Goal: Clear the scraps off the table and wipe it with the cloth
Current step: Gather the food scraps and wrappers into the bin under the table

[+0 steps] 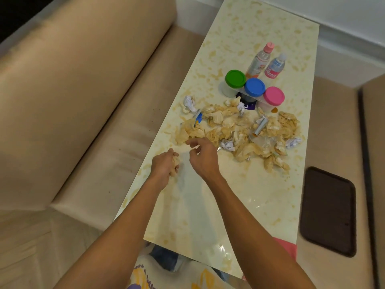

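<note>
Left hand [165, 164]: mine, fingers curled round a clump of tan scrap, low over the table [208, 209] near its left long edge.
Right hand [203, 156]: just beside the left, fingers half curled, tips at the near rim of the scrap pile [239, 130]; I cannot tell whether they pinch anything.
Scrap pile: tan crumpled bits spread across the middle of the table, mixed with white paper balls [189, 103], a silver tube [260, 128] and a blue wrapper [199, 117].
Jars: three in a row just behind the pile, lids on, green [235, 78], blue [254, 86], pink [274, 95]; contents hidden.
Bottles: two capped, upright behind the jars, one pink-capped [260, 60], one with a white cap [275, 66]; fill level unclear.
Tray [328, 211]: dark, flat, off the table to its right, nothing in it.
Edges: the left long edge runs close along the sofa [83, 90]; the near end lies below my forearms.
Open room: bare tabletop between my hands and the near end, and more beyond the bottles at the far end.
</note>
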{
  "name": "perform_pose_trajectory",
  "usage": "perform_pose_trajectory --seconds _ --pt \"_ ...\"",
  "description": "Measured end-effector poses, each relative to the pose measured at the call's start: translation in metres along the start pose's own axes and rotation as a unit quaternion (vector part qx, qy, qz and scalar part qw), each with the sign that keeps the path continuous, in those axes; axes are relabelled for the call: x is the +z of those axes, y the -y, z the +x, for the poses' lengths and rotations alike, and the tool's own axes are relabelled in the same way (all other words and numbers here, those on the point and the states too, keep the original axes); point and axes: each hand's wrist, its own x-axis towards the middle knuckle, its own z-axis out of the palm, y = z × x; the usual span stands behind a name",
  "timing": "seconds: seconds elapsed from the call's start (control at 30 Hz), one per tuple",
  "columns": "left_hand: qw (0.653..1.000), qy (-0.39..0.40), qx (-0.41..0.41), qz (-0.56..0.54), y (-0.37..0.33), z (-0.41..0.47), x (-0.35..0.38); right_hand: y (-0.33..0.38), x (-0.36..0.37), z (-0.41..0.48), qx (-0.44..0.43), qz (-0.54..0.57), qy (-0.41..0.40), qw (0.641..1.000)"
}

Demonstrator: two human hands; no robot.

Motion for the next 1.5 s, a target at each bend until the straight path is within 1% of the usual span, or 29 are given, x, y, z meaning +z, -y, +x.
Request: perform_pose_trajectory --seconds 0.13,0.23,0.3,0.33,0.43,0.5,0.57,0.63,0.73,0.83,0.9,1.0,1.07,1.17,1.23,1.3,1.4,1.5 --pt "1.000 -0.009 -0.003 -0.015 -0.004 0.006 -0.016 0.007 0.017 0.034 -0.071 -0.085 0.005 0.994" --pt "1.000 -0.009 -0.010 -0.020 -0.005 0.010 -0.027 0.004 0.034 0.046 -0.117 -0.188 0.065 0.973" --pt "0.999 -0.011 -0.014 -0.029 -0.005 0.012 -0.033 0.000 0.043 0.047 -0.137 -0.253 0.107 0.952" --pt "0.999 -0.014 -0.015 -0.037 -0.004 0.012 -0.035 -0.002 0.046 0.046 -0.145 -0.279 0.115 0.942" --pt "0.998 -0.026 -0.018 -0.052 -0.003 0.012 -0.040 -0.007 0.052 0.038 -0.135 -0.322 0.113 0.930" --pt "0.998 -0.029 -0.021 -0.051 0.000 0.012 -0.041 -0.011 0.054 0.032 -0.122 -0.312 0.112 0.935" --pt "0.997 -0.032 -0.027 -0.060 0.002 0.013 -0.042 -0.015 0.054 0.023 -0.112 -0.272 0.112 0.949" --pt "0.997 -0.031 -0.032 -0.069 0.004 0.012 -0.040 -0.017 0.052 0.012 -0.089 -0.208 0.106 0.968" --pt "0.996 -0.019 -0.034 -0.084 0.006 0.007 -0.035 -0.011 0.046 -0.005 -0.054 -0.106 0.065 0.991" --pt "0.996 -0.005 -0.030 -0.085 0.007 0.005 -0.030 0.002 0.040 -0.021 -0.007 0.006 0.035 0.999" --pt "0.995 0.010 -0.024 -0.094 0.008 0.005 -0.025 0.009 0.040 -0.029 0.009 0.044 0.022 0.999" --pt "0.992 0.027 -0.022 -0.121 0.006 0.005 -0.021 0.013 0.045 -0.037 -0.011 0.030 0.021 0.999" --pt "0.992 0.033 -0.014 -0.125 0.004 0.005 -0.021 0.015 0.046 -0.038 -0.034 0.012 0.041 0.999" --pt "0.993 0.019 -0.004 -0.115 -0.001 0.004 -0.027 0.021 0.044 -0.034 -0.051 -0.003 0.081 0.995" --pt "0.995 -0.004 0.002 -0.100 -0.003 0.006 -0.031 0.025 0.043 -0.026 -0.037 -0.006 0.100 0.994" --pt "0.995 -0.021 0.012 -0.101 -0.006 0.010 -0.037 0.028 0.045 -0.013 -0.029 -0.009 0.094 0.995" --pt "0.995 -0.029 0.016 -0.099 -0.014 0.014 -0.046 0.031 0.053 0.015 -0.032 -0.018 0.056 0.998" --pt "0.995 -0.036 0.014 -0.097 -0.019 0.017 -0.056 0.034 0.064 0.045 -0.037 -0.063 0.030 0.997"
